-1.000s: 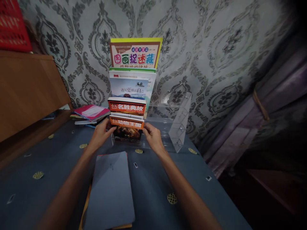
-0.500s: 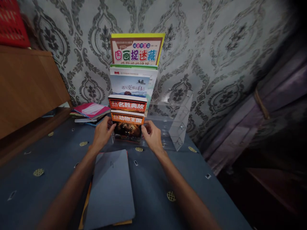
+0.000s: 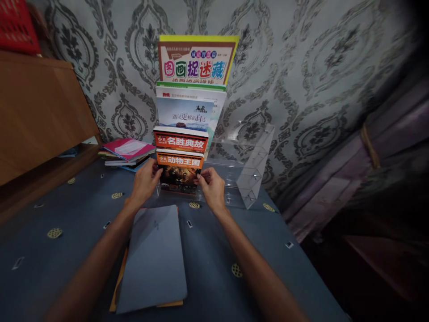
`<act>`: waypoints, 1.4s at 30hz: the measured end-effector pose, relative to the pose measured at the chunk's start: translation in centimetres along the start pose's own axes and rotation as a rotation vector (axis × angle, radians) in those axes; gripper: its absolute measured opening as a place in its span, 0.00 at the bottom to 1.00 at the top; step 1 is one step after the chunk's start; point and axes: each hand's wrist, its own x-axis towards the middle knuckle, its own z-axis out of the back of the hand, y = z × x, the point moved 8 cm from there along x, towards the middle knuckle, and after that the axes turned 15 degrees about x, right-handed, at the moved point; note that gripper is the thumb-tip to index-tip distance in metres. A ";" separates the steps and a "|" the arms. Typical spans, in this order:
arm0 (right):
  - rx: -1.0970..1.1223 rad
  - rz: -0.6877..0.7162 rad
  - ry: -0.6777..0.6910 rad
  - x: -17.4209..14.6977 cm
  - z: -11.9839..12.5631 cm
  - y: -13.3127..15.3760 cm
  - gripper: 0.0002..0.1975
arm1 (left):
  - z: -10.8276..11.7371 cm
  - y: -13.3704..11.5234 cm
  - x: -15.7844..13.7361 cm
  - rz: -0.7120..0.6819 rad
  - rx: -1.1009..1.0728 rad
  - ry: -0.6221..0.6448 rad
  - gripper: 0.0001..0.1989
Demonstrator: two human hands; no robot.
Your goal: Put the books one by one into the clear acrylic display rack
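Note:
An orange-and-black book (image 3: 180, 174) with a lion on its cover stands in the lowest front tier of a clear tiered rack (image 3: 253, 174). My left hand (image 3: 145, 181) pinches its left edge, and my right hand (image 3: 212, 185) grips the right edge between thumb and fingers. Stepped up behind it are a red-topped book (image 3: 181, 141), a pale blue book (image 3: 184, 114), a white-and-green book (image 3: 217, 100) and a tall yellow-edged book (image 3: 197, 62). Their lower parts are hidden by the books in front.
Nearer me, a grey-blue notebook (image 3: 156, 264) lies on orange-edged items on the blue cloth-covered table (image 3: 208, 286). A stack of books with a pink cover (image 3: 129, 150) lies back left, beside a wooden cabinet (image 3: 43, 112) with a red basket (image 3: 16, 27). A curtain (image 3: 335, 188) hangs at right.
The view has shifted slightly, so the books appear a little higher and farther right. Both hands keep their hold at the edges of the lion-cover book.

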 end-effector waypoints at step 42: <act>-0.646 -0.009 0.799 -14.9 -10.1 -2.5 0.32 | -2.7 3.6 -12.5 -0.049 0.065 0.369 0.18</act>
